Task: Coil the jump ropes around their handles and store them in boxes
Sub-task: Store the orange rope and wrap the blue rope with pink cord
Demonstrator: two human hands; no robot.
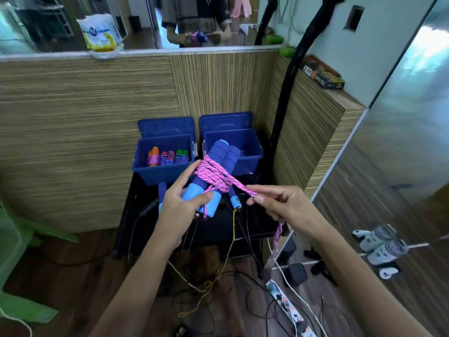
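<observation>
My left hand (181, 205) grips a pair of blue foam handles (220, 156) held side by side, with pink rope (213, 175) wound around their middle in several turns. My right hand (279, 203) pinches the free pink strand just right of the coil; its loose tail hangs down past my wrist. Two open blue boxes stand behind on a black table (218, 229). The left box (162, 171) holds three coiled ropes with orange, red and green handles. The right box (252, 152) looks empty. Another blue handle (235, 199) with a yellow rope (230, 242) lies on the table.
The blue lids lean upright behind the boxes against a wood-grain wall. A black pole (279, 117) stands right of the boxes. Cables and a power strip (289, 310) lie on the floor below. A green plastic chair (21, 239) sits at the left. A mirrored panel is on the right.
</observation>
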